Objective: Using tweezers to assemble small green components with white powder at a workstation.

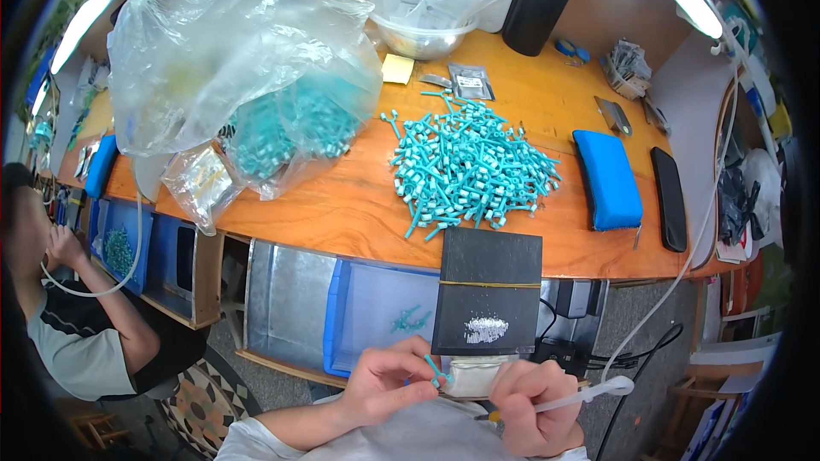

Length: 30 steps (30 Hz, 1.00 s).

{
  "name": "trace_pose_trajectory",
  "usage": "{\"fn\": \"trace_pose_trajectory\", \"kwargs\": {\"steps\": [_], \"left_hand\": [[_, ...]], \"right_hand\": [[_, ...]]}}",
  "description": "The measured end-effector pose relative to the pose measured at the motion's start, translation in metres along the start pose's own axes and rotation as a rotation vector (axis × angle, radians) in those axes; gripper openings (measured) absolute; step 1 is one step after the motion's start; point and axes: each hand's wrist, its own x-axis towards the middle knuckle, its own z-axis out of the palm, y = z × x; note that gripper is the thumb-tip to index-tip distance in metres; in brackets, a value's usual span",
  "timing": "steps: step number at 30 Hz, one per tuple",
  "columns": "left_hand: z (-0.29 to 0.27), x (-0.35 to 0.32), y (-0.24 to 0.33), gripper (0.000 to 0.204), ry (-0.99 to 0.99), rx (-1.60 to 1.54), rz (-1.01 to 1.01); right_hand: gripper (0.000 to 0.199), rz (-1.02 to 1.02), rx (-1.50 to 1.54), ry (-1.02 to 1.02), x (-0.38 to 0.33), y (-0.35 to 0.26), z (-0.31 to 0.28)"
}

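Observation:
My left hand (384,388) pinches a small teal stick-like piece (432,366) between thumb and fingers. To its right, my right hand (536,405) is closed around a white pen-like tool (588,394). A thin pale tube leads up from this tool's rear end, and its yellowish tip points left, towards the teal piece but apart from it. Just beyond my hands lies a black board (491,256) with a rubber band around it. On its near part is a little heap of tiny shiny white bits (487,329). A whitish folded pad (478,376) sits below the board.
A large pile of teal pieces (470,166) covers the middle of the wooden table (316,226). Left stands a big clear bag (239,43) of more pieces. Right are a blue pouch (608,179) and a black case (669,199). An open drawer holds a blue tray (337,324). Another person (94,324) sits left.

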Motion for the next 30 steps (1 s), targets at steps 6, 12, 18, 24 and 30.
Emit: {"fn": "trace_pose_trajectory", "kwargs": {"steps": [6,12,18,24,30], "left_hand": [[0.011,0.004,0.021,0.017,-0.022,0.323,0.294],[0.007,0.001,0.021,0.022,-0.090,0.402,0.361],[0.011,0.000,0.021,0.023,-0.074,0.369,0.348],[0.010,0.001,0.023,0.025,-0.108,0.397,0.381],[0.012,0.004,0.024,0.025,-0.073,0.466,0.398]], "right_hand": [[0.015,0.183,-0.206,-0.104,0.004,-0.025,0.008],[0.019,0.186,-0.273,-0.106,0.008,-0.029,0.016],[0.015,0.210,-0.283,-0.092,0.008,-0.027,0.017],[0.011,0.194,-0.275,-0.079,0.005,-0.027,0.017],[0.012,0.234,-0.240,-0.121,0.001,-0.027,0.015]]}}
